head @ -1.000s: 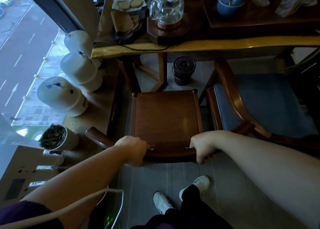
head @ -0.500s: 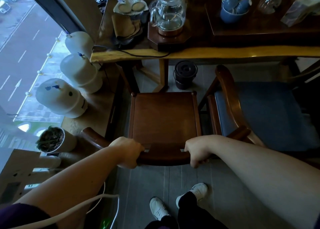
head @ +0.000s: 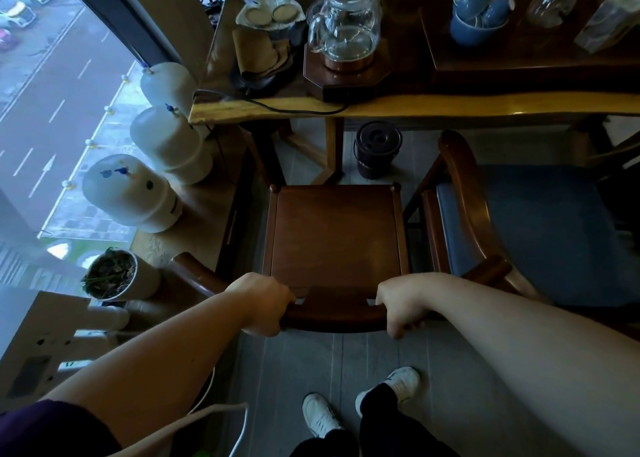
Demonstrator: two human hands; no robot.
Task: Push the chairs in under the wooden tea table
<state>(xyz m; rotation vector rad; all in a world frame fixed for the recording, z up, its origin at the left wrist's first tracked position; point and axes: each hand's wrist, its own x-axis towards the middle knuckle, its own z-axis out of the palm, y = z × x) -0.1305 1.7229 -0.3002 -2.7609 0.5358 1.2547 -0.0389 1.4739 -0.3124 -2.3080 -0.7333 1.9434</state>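
Your left hand (head: 261, 304) and right hand (head: 401, 306) still wrap fingers round the chair (head: 334, 238) back, now nearer the tabletop (head: 415, 105) edge; its legs are hidden.

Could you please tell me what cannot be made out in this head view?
- Wooden chair legs: hidden beneath its seat.
- Cushioned chair: cut off by the right edge.
- Fingertips of left hand and right hand: curled behind the backrest.
- Tea table far side: cut off at top.
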